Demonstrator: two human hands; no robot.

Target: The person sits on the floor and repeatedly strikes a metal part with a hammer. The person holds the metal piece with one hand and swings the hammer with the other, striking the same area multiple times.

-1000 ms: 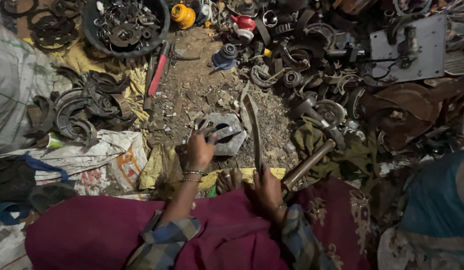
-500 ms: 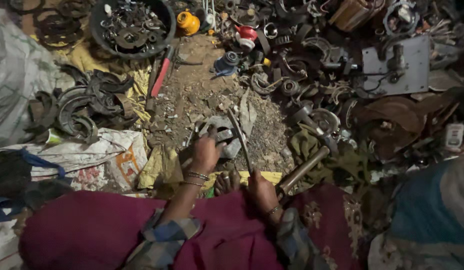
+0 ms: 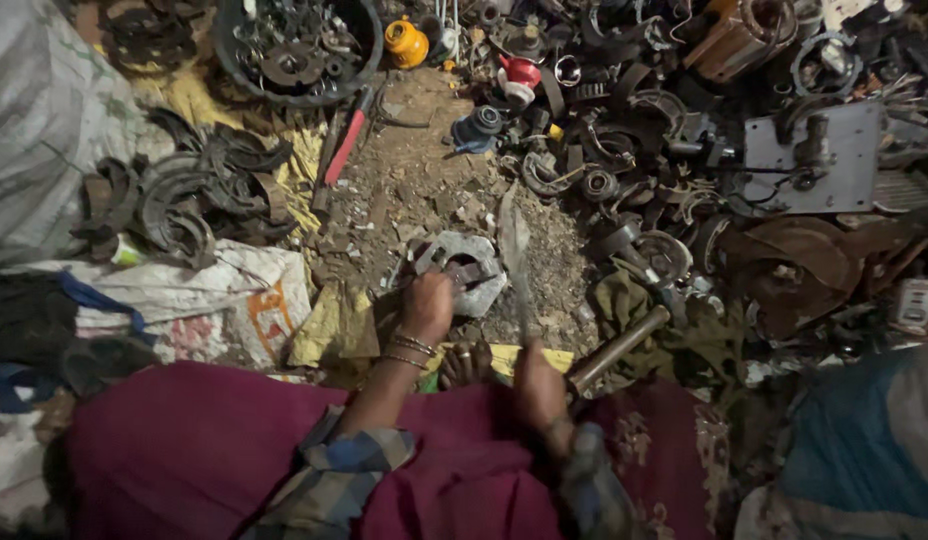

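My left hand (image 3: 429,305), with bangles at the wrist, grips a grey metal plate (image 3: 462,270) that lies on the dirt in front of me. My right hand (image 3: 537,385) is closed around the handle of a long flat metal blade (image 3: 514,255) that points away from me, its tip just right of the plate. My toes (image 3: 466,362) show between the two hands, above my maroon garment (image 3: 214,450).
A metal pipe (image 3: 616,348) lies right of my right hand. Scrap metal parts (image 3: 684,150) are heaped at right, curved dark parts (image 3: 184,195) at left. A black tub (image 3: 296,45) of scrap, a red-handled tool (image 3: 344,145) and a white sack (image 3: 209,300) lie around.
The left hand has shifted on the plate and closed on its near edge. The blade in the right hand has swung slightly upright. The view has drifted a little.
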